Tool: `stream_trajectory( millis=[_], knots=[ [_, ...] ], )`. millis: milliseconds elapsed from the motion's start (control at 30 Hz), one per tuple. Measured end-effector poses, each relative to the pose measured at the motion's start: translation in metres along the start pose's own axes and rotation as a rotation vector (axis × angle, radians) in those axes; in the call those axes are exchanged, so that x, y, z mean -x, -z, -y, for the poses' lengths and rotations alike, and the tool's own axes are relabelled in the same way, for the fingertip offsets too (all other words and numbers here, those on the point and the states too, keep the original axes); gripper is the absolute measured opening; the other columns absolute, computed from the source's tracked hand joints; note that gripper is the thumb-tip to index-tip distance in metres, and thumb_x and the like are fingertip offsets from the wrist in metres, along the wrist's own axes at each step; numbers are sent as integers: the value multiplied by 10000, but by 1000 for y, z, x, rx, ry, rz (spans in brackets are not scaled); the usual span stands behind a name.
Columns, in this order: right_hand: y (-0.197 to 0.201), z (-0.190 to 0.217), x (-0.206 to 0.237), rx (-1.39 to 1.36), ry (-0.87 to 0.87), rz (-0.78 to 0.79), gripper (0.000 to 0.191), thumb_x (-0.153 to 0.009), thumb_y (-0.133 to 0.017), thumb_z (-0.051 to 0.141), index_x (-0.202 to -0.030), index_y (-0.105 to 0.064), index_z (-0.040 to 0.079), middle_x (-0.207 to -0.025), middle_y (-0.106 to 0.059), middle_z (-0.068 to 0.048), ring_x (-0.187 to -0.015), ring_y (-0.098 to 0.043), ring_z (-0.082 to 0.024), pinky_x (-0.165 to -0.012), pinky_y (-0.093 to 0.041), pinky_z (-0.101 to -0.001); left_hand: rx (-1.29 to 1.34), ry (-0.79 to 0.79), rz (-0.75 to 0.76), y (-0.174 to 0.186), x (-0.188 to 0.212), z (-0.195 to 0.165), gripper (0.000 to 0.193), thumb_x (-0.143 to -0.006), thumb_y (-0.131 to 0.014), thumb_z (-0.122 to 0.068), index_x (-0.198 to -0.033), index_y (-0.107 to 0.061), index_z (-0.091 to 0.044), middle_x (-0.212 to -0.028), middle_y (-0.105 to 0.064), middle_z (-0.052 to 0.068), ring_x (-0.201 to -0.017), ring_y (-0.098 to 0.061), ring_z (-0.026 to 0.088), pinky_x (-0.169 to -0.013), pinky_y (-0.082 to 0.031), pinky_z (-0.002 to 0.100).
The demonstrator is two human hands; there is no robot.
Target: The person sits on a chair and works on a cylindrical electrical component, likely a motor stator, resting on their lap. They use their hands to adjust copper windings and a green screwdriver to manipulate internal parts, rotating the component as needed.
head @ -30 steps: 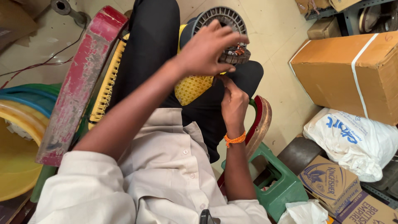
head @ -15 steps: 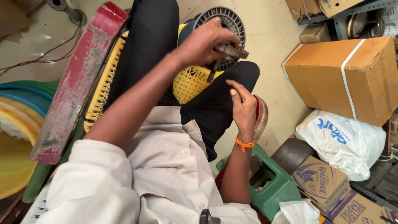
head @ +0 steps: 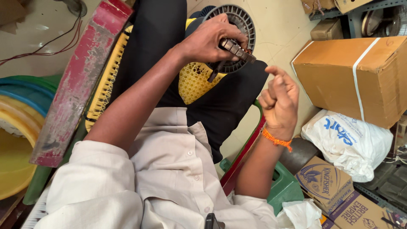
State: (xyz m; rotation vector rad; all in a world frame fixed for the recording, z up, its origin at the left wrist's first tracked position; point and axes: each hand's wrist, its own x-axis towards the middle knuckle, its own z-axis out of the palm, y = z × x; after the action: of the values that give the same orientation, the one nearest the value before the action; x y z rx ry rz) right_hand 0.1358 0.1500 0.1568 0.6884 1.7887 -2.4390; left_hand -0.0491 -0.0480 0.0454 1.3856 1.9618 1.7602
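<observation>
My left hand (head: 210, 40) grips a small dark metal part (head: 236, 48) with layered plates, held above my lap. Just behind it lies a round grey slotted disc (head: 241, 21) on the floor by my knee. A thin dark piece hangs below the part over a yellow mesh basket (head: 193, 82). My right hand (head: 277, 101), with an orange thread band at the wrist, is raised to the right of the part, apart from it. Its fingers are curled, the forefinger half lifted, and nothing is in it.
A big cardboard box (head: 352, 76) with a white strap stands at the right, with a white plastic bag (head: 352, 140) and small printed cartons (head: 326, 182) below it. A green plastic stool (head: 288, 186) is under me. A worn red plank (head: 76, 85) and stacked coloured basins (head: 17, 127) lie at the left.
My right hand has left the metal part, dropped to my thigh and then risen to the right with curled fingers. My left hand keeps hold of the part.
</observation>
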Motion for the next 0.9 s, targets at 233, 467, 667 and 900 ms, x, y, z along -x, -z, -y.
stream_trajectory(
  millis=[233,467,667,900],
  knots=[
    [-19,34,-33,7,-91,60,405,-1105,-576,270,-1334,-567,-64,-623,-257,90,-480,-186,-22,-449,-177,-225,1,33,-45,-3,4,-1,253,-782,-801,-213,-1030,-762,-181,-828,-641,-33,-796,-427,206,-785,-370,354],
    [-33,52,-55,150,-128,193,473,-1123,-563,231,-1444,-504,-112,-648,-249,96,-500,-176,-15,-460,-167,-215,3,-3,-81,-1,7,-3,300,-801,-796,-219,-1093,-753,-166,-868,-648,-28,-829,-445,196,-833,-407,349],
    [-35,53,-84,191,-210,211,465,-1128,-504,228,-1479,-495,-77,-648,-250,90,-506,-200,-17,-447,-177,-206,224,170,24,4,-4,2,275,-975,-843,-383,-1131,-757,-172,-1020,-758,1,-993,-681,192,-924,-512,354],
    [-46,46,-89,219,-213,197,378,-1105,-516,208,-1418,-517,-4,-656,-265,85,-498,-211,-16,-446,-182,-202,122,426,77,-8,-46,7,224,-774,-841,-286,-946,-866,-144,-838,-802,36,-763,-752,155,-715,-574,317]
  ],
)
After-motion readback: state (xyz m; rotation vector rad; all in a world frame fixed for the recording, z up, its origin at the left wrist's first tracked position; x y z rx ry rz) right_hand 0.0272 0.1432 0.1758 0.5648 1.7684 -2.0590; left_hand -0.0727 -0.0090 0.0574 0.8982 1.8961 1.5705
